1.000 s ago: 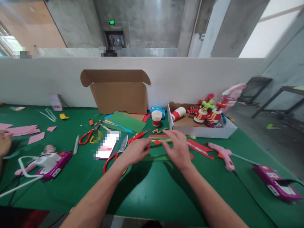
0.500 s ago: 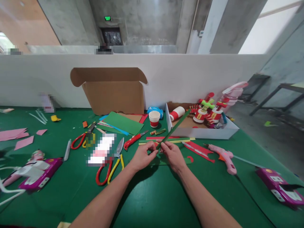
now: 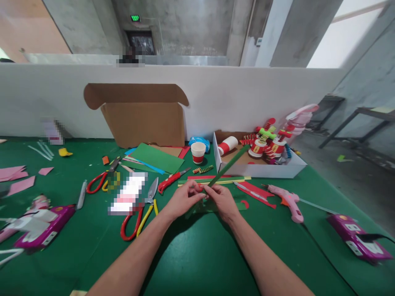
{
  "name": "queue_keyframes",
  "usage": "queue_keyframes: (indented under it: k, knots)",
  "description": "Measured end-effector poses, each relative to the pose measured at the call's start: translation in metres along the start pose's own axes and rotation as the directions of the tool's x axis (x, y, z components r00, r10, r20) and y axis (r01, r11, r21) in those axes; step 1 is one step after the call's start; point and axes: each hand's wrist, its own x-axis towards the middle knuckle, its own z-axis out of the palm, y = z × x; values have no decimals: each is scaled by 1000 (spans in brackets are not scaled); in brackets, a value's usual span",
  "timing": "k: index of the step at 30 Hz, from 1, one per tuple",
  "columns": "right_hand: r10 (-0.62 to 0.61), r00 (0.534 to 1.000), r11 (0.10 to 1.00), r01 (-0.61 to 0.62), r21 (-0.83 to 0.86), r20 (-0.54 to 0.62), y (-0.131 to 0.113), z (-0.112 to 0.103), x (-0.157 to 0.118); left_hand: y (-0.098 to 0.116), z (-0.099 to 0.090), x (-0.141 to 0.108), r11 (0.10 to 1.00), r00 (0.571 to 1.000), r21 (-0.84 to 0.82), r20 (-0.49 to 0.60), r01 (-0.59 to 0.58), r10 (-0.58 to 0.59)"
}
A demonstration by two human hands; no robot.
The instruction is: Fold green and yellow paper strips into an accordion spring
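Near the middle of the green table (image 3: 197,255), my left hand (image 3: 187,199) and my right hand (image 3: 222,201) meet fingertip to fingertip. A long green paper strip (image 3: 230,163) rises from between them, slanting up to the right, and my right hand pinches its lower part. Something small and red (image 3: 200,188) shows at the fingers of my left hand, which are closed around it. More green paper lies beneath the hands. Just beyond them are flat red, green and yellow strips (image 3: 243,179). A red and white paper cup (image 3: 198,152) stands behind.
Scissors (image 3: 151,195), a red-handled knife (image 3: 169,181) and paper sheets (image 3: 160,158) lie left. A white box (image 3: 262,170) holding decorated cups stands back right. A pink glue gun (image 3: 288,199) and a purple power strip (image 3: 354,238) lie right; an upright cardboard box (image 3: 143,123) is behind.
The view has shifted slightly, so the table's things appear a little further left. The green strip's upper end sits slightly lower, and more red shows at my left fingertips. Both hands remain together.
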Motion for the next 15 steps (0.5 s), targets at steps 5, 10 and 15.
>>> queue_keyframes:
  k: [5, 10, 15]
  knots:
    - [-1, 997, 1000, 0, 9, 82, -3, 0, -2, 5, -6, -2, 997, 987, 77, 158, 27, -39]
    - [30, 985, 997, -41, 62, 168, -9, -7, 1, 8, -18, -5, 991, 973, 131, 226, 9, -38]
    - [33, 991, 995, -45, 94, 133, -10, -11, 4, 8, -21, -6, 994, 953, 110, 296, 25, -57]
